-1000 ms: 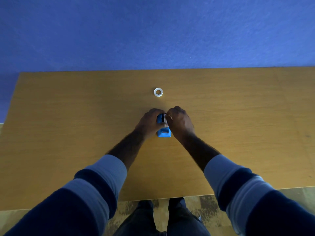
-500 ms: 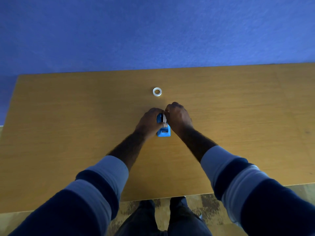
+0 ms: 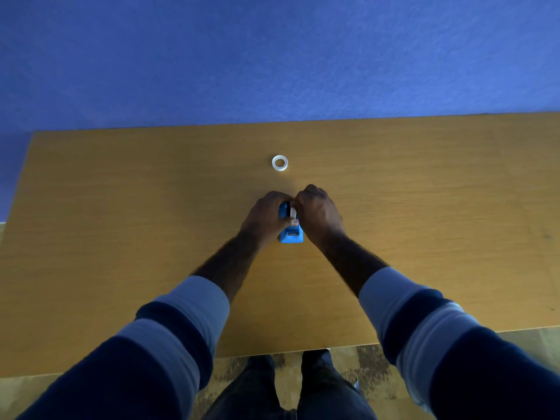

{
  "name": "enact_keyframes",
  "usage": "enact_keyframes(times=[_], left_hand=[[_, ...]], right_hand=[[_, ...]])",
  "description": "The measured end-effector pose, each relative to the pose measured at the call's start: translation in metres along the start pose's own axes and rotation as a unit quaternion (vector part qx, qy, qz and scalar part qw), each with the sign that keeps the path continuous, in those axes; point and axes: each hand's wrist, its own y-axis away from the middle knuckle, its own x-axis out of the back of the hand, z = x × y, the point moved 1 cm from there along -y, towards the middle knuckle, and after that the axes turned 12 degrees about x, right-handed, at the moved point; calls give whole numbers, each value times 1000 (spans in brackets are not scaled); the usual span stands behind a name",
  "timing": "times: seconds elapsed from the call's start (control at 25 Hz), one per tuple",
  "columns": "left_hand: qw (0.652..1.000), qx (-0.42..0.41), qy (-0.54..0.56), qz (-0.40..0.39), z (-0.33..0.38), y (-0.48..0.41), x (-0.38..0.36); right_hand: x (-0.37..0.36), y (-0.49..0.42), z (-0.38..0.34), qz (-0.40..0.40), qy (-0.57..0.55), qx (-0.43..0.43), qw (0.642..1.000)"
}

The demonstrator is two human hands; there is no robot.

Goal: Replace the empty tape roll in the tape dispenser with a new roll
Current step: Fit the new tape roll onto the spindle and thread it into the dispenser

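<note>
A small blue tape dispenser stands on the wooden table, its cutter end toward me. My left hand grips its left side. My right hand is closed on a white tape roll that sits upright in the dispenser's top slot, fingers pinching its right face. Most of the roll is hidden by both hands. A second white ring, a tape roll or bare core, lies flat on the table a short way beyond the hands.
A blue wall rises right behind the table's far edge. The table's near edge runs just above my legs and a patterned floor.
My right hand has shifted slightly farther over the dispenser's top. The dispenser and the ring on the table have stayed where they were.
</note>
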Motion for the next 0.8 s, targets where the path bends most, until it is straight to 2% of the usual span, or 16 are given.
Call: enact_keyframes(times=[0.52,0.68,0.8], left_hand=[[1000,1,-5,7,-1,0,-2],[1000,2,0,4,-1,1,-2],[1000,4,5,5,0,2,-1]], right_hand=[[-1,-10,2,-7,-6,-12,1000],[0,-10,5,-2,-42,-43,998],[2,-9,8,-16,-72,-31,997]])
